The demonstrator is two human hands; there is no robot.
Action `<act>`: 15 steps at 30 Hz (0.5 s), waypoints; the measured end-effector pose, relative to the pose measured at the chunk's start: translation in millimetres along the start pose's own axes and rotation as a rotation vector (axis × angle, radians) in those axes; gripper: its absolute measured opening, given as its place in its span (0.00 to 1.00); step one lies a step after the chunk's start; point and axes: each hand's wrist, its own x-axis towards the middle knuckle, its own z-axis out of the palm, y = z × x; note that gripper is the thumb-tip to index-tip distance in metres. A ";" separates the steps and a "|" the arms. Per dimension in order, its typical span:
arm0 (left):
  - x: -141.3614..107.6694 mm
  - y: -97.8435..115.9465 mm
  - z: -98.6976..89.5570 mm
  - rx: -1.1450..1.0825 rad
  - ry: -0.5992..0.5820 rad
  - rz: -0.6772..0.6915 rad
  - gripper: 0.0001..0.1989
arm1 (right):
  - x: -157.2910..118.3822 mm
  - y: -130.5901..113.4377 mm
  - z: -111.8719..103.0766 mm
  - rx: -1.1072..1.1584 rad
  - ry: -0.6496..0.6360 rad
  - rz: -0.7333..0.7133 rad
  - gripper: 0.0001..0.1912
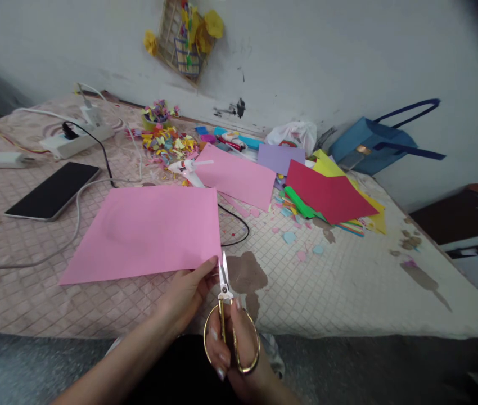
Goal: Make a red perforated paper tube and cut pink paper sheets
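A large pink sheet of paper (154, 228) spreads over the near left of the table. My left hand (192, 289) pinches its near right corner, thumb on top and fingers underneath. In my right hand (233, 337) is a pair of scissors (224, 287) with gold loop handles, my fingers through the loops. The blades point away from me, slightly parted, and their tips are beside the sheet's right edge, close to my left thumb. Whether the blades touch the paper I cannot tell.
Behind lie a glue gun (186, 169), another pink sheet (237, 174), a red sheet (329, 191) and a heap of paper scraps (167, 143). A tablet (55, 190), cables and a power strip (76, 140) occupy the left. A blue bag (371, 146) stands back right.
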 end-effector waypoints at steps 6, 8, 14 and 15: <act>-1.5 1.2 1.9 -0.004 0.023 -0.004 0.05 | -2.0 1.0 1.5 -0.026 -0.003 0.001 0.28; -1.2 1.3 1.9 -0.003 0.027 0.001 0.05 | -2.4 0.3 2.0 -0.039 -0.006 0.008 0.28; -1.3 2.6 4.0 -0.011 0.015 0.003 0.08 | -2.3 0.2 1.7 -0.055 0.006 0.003 0.29; -1.5 2.9 4.2 -0.013 0.020 -0.002 0.08 | -2.3 0.4 1.5 -0.062 0.008 0.003 0.28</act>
